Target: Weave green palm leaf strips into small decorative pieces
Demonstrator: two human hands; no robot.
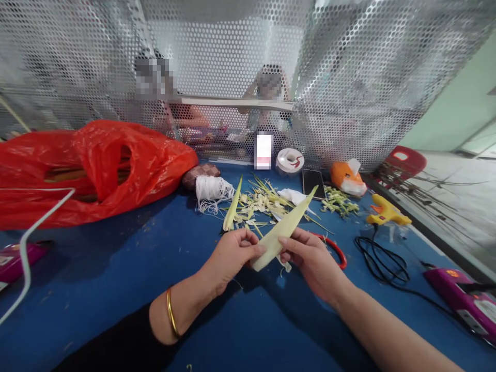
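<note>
Hands [237, 254] [314, 261]: both grasping pale husk [284, 227] | purple case [457, 293] at right, white label [471, 321]: unreadable

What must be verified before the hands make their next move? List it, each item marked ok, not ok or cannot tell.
1. Pale leaf held by both hands: ok; the left hand pinches its lower end, the right hand its edge farther up.
2. Yellow glue gun apart from the hands: ok; it lies off to the right.
3. Glue gun hot: cannot tell.
4. Thread on the white spool neatly wound: not ok; loose strands trail from it.
5. Surface just beyond the hands free of scraps: not ok; cut leaf scraps are strewn there.
6. Red handle free of the right hand: cannot tell; the hand partly hides it.
</note>
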